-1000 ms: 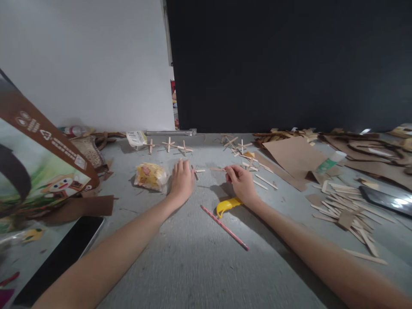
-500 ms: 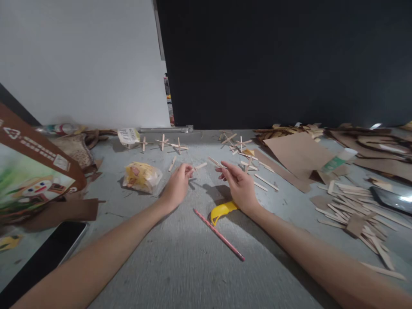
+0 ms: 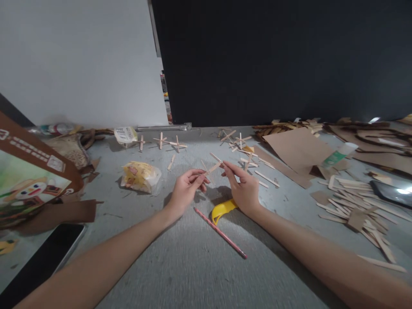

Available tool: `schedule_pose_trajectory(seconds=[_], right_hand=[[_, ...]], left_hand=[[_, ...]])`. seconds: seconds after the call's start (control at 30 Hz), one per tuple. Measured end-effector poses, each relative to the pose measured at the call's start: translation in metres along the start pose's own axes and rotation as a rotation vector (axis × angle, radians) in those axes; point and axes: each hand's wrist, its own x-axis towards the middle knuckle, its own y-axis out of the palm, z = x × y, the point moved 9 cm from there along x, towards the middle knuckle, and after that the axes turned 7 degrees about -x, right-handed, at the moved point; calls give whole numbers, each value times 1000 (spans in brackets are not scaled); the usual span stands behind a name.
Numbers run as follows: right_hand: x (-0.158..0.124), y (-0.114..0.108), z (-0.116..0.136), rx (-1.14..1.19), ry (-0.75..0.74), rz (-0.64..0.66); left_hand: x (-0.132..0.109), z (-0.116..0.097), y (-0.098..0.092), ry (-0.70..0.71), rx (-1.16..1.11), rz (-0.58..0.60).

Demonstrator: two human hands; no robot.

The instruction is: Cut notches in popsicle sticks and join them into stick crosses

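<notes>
My left hand (image 3: 186,190) is raised a little above the grey table (image 3: 193,266), fingers pinched on a short wooden stick (image 3: 213,168). My right hand (image 3: 243,189) faces it, fingers pinched on another short wooden stick (image 3: 216,158). The two sticks meet between the hands. A yellow cutter (image 3: 222,210) lies just under my right wrist. A pink pencil (image 3: 220,232) lies diagonally in front of it.
Several glued stick crosses (image 3: 169,143) lie at the back. A yellow wrapped packet (image 3: 140,177) sits left of my hands. Loose sticks (image 3: 354,206), cardboard sheets (image 3: 296,154) and a glue bottle (image 3: 339,154) fill the right. A phone (image 3: 41,266) and a printed bag (image 3: 28,180) are at left.
Both hands lifted off the table with a stick each and came together. The camera view shifted slightly rightward.
</notes>
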Motion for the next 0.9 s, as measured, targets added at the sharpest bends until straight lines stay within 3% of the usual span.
schedule_pose_trajectory(seconds=[0.43, 0.9], right_hand=[[-1, 1, 5, -12, -30, 37], [0, 0, 4, -17, -29, 33]], left_hand=[[-1, 4, -1, -74, 17, -10], [0, 2, -2, -48, 30, -16]])
